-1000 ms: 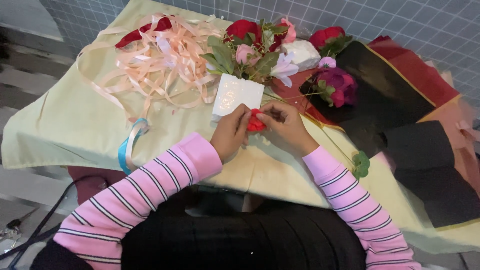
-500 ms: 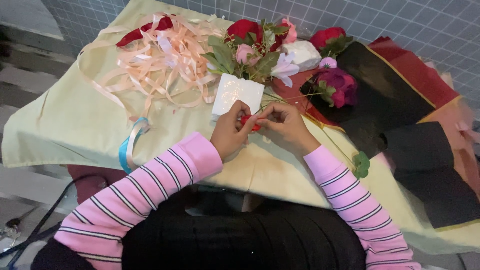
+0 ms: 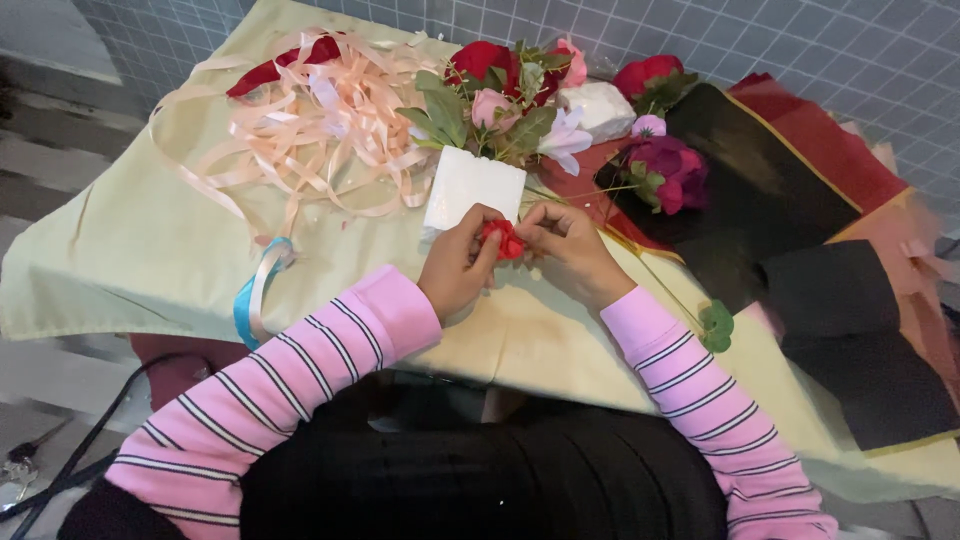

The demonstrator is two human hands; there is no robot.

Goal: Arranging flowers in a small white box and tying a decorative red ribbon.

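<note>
Both hands meet at the table's near middle: the left hand [image 3: 458, 268] and right hand [image 3: 568, 250] pinch a small red flower [image 3: 503, 240] between narrowed fingertips, just in front of the white foam block [image 3: 472, 187]. Keep the grip light on the petals, with the wrists braced on the pale green cloth [image 3: 150, 250]. Beyond lie the flower cluster [image 3: 500, 95], peach ribbon [image 3: 320, 120] and dark wrapping paper [image 3: 760, 190].

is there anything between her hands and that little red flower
Nothing visible: the left hand and right hand both pinch the small red flower directly, just in front of the white foam block.
</note>
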